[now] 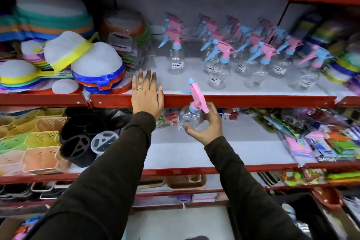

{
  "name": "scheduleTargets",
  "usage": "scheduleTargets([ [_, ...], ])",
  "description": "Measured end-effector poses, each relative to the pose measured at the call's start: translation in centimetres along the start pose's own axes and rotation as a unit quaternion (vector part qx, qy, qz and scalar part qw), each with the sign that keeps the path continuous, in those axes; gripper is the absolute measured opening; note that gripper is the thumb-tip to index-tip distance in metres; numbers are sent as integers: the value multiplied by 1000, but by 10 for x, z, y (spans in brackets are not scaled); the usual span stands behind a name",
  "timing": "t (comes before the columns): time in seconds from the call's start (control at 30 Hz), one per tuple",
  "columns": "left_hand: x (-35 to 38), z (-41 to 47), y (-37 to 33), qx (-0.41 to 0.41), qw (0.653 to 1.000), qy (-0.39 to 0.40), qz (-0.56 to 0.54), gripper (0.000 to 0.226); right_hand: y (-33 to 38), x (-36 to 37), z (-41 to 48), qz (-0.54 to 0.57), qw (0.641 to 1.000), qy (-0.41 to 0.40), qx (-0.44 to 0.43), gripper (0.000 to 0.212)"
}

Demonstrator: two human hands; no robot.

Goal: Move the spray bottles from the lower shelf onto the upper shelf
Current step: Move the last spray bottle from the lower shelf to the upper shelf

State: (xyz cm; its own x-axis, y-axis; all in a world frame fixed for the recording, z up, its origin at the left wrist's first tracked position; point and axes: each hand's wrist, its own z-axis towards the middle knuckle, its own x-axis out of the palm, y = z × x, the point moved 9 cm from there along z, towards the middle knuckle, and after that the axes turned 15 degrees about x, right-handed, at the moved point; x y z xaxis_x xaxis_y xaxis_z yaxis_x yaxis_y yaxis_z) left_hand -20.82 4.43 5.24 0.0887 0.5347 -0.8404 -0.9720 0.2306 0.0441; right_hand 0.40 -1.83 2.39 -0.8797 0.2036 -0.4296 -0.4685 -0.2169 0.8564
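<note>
A clear spray bottle (190, 117) with a pink and blue trigger head is held in my right hand (206, 126), tilted, in front of the red front edge of the upper shelf (253, 101). My left hand (147, 93) lies flat and open over that same edge, fingers spread, a ring on one finger. Several clear spray bottles (220, 64) with pink and blue heads stand on the upper shelf's white board. The lower shelf (194, 150) shows bare white board below my right hand.
Stacked colourful strainers (64, 60) fill the upper shelf's left side. Pastel baskets (29, 146) and black round organisers (79, 142) sit on the lower shelf at left. Packaged goods (321, 138) crowd its right side. Trays (185, 181) lie on a shelf further down.
</note>
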Motion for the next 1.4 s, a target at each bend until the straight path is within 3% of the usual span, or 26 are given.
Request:
scheduleTargets([
  [0.2,-1,0,1,-2,1000,-14,2,60,40,-11,40,59,998,-24,-18,58],
  [0.6,-1,1,1,2,1000,-30,2,58,47,21,121,20,995,-32,91,64],
  [0.93,-1,1,2,0,1000,-26,2,60,37,37,128,9,996,2,93,65],
  [1.13,-2,1,2,-5,1000,-20,7,59,45,30,120,-9,997,-34,75,83],
  [1.4,0,2,3,-11,1000,-6,9,58,45,34,121,-23,997,-15,72,73],
])
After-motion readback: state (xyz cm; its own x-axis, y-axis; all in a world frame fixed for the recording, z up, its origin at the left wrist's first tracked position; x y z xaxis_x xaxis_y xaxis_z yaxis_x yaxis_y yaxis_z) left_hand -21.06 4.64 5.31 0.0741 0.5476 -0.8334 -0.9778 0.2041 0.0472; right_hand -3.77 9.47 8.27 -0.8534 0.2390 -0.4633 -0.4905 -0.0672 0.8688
